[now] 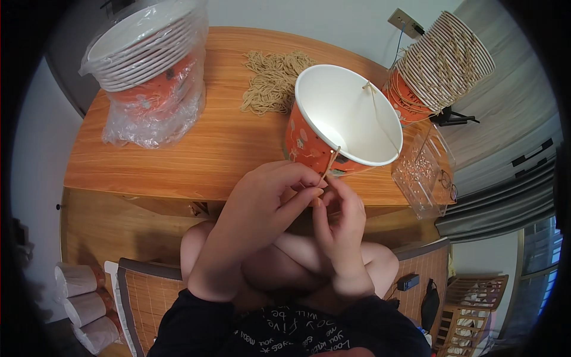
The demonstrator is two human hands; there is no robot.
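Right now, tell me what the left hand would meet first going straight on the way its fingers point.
Most likely the right hand, just beyond the twine that the left hand pinches; depth is unclear, so the hands may already touch.

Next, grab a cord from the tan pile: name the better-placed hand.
Probably the left hand: it is nearer the tan pile, while the orange bucket stands between that pile and the right hand. Both hands are at the bucket's cord, though.
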